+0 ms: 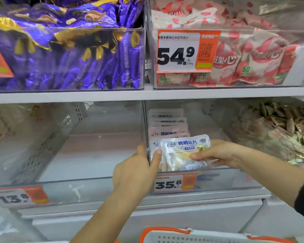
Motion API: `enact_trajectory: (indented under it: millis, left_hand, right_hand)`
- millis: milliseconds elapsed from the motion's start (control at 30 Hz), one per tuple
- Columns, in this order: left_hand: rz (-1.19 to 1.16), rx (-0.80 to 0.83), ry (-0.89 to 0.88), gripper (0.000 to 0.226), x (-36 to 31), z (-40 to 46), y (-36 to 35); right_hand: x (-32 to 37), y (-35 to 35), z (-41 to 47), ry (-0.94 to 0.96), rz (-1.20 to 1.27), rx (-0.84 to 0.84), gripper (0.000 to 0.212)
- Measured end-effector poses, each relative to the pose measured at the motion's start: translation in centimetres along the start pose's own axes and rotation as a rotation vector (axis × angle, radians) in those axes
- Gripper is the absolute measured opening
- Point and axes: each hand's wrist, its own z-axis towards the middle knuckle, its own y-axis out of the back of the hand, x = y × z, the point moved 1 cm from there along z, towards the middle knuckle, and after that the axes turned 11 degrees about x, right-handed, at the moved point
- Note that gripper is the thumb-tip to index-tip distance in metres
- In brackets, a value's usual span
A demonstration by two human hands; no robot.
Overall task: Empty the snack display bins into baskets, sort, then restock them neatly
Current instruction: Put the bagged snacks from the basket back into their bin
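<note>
A clear bin [223,181] with a 35.8 price tag sits on the lower shelf, and a row of white fish-snack packets [167,128] stands along its left side. My right hand [216,153] reaches into the bin and pinches the front white packets [184,151] with blue print. My left hand [139,169] grips the bin's left front corner, its thumb pressing on those packets. The bin to the left [88,155], tagged 13.8, holds nothing I can see.
The upper shelf carries a bin of purple packets [68,55] and a bin of pink-and-white packets [253,64] behind a 54.9 tag. Brown wrapped snacks [288,130] fill the lower right bin. A white basket with an orange rim [200,235] sits at the bottom edge.
</note>
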Motion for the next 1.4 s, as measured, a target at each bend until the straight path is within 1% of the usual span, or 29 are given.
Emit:
enact_trajectory:
  millis: [67, 100, 133, 167, 233, 267, 333, 433, 500, 567, 633, 700, 733, 800, 833, 933, 967, 1033, 1067, 1100, 1133, 1167, 1267, 1333, 1400]
  left_hand:
    - [0.012, 0.002, -0.004, 0.057, 0.0, -0.1, 0.0]
    - [0.016, 0.003, -0.007, 0.058, 0.0, -0.1, 0.0]
    - [0.019, 0.004, -0.009, 0.059, 0.0, -0.2, 0.1]
    - [0.023, 0.007, -0.008, 0.059, 0.0, -0.2, 0.1]
    - [0.034, 0.013, -0.005, 0.059, -0.1, -0.2, 0.1]
    - [0.038, 0.018, -0.004, 0.058, -0.1, -0.2, 0.1]
    - [0.040, 0.025, 0.005, 0.057, -0.1, -0.2, 0.1]
    - [0.034, 0.021, 0.011, 0.058, -0.2, -0.2, 0.2]
    - [0.028, 0.019, 0.006, 0.058, -0.2, -0.2, 0.2]
    - [0.023, 0.020, 0.007, 0.058, -0.2, -0.2, 0.2]
    - [0.024, 0.017, 0.005, 0.057, -0.2, -0.2, 0.2]
    - [0.023, 0.012, 0.000, 0.057, -0.2, -0.3, 0.3]
    - [0.021, 0.010, -0.002, 0.057, -0.1, -0.3, 0.3]
    - [0.017, 0.008, -0.007, 0.057, -0.1, -0.3, 0.3]
    - [0.018, 0.007, -0.008, 0.057, -0.1, -0.3, 0.3]
    - [0.012, 0.008, -0.008, 0.057, -0.1, -0.3, 0.3]
    - [0.008, 0.008, -0.009, 0.057, -0.1, -0.3, 0.3]
    - [0.005, 0.015, -0.007, 0.057, -0.2, -0.4, 0.3]
    - [0.005, 0.020, -0.005, 0.057, -0.2, -0.4, 0.4]
    - [0.006, 0.025, -0.003, 0.058, -0.3, -0.4, 0.4]
    - [0.007, 0.028, -0.003, 0.058, -0.3, -0.4, 0.4]
    - [0.010, 0.030, -0.004, 0.059, -0.3, -0.4, 0.4]
    - [0.017, 0.031, 0.001, 0.058, -0.3, -0.4, 0.4]
    - [0.023, 0.025, -0.001, 0.056, -0.3, -0.3, 0.3]
    - [0.026, 0.013, -0.009, 0.054, -0.3, -0.4, 0.3]
  right_hand:
    - [-0.1, -0.1, 0.1, 0.013, 0.007, 0.020, 0.079]
    - [-0.2, -0.1, 0.2, 0.021, 0.010, 0.035, 0.081]
    - [-0.1, -0.3, 0.1, 0.026, 0.006, 0.042, 0.075]
    - [0.1, -0.5, -0.1, 0.038, -0.006, 0.037, 0.062]
    - [0.4, -0.7, -0.2, 0.099, -0.020, -0.026, 0.039]
    - [0.4, -0.8, 0.0, 0.151, -0.021, -0.065, 0.033]
    - [0.7, -0.9, 0.3, 0.256, -0.005, -0.141, 0.032]
    - [1.2, -1.2, 0.9, 0.359, -0.013, -0.247, 0.037]
    - [1.3, -1.5, 0.9, 0.375, -0.030, -0.212, 0.040]
    - [1.1, -1.8, 0.6, 0.345, -0.062, -0.080, 0.041]
    - [0.7, -1.7, 0.3, 0.270, -0.141, 0.062, 0.042]
    - [0.4, -1.4, -0.3, 0.203, -0.203, 0.176, 0.049]
    - [0.4, -1.2, -0.5, 0.170, -0.230, 0.193, 0.059]
    - [0.5, -0.4, -1.1, 0.086, -0.274, 0.115, 0.082]
    - [0.7, 0.0, -1.5, 0.063, -0.280, 0.086, 0.090]
    - [1.6, 0.0, -2.4, 0.089, -0.239, 0.106, 0.101]
    - [2.2, -0.2, -2.5, 0.122, -0.220, 0.081, 0.103]
    - [3.7, -1.1, -2.1, 0.224, -0.251, -0.076, 0.098]
    - [4.6, -1.5, -1.6, 0.284, -0.339, -0.177, 0.092]
    - [5.4, -2.0, -0.9, 0.330, -0.481, -0.257, 0.085]
    - [6.1, -2.6, -0.2, 0.353, -0.632, -0.306, 0.078]
    - [6.4, -3.1, 0.7, 0.350, -0.753, -0.313, 0.073]
    - [6.1, -4.7, 2.8, 0.228, -0.977, -0.213, 0.061]
    - [5.7, -5.5, 2.4, 0.173, -1.045, -0.141, 0.056]
    - [5.5, -5.7, 1.3, 0.170, -1.013, -0.103, 0.055]
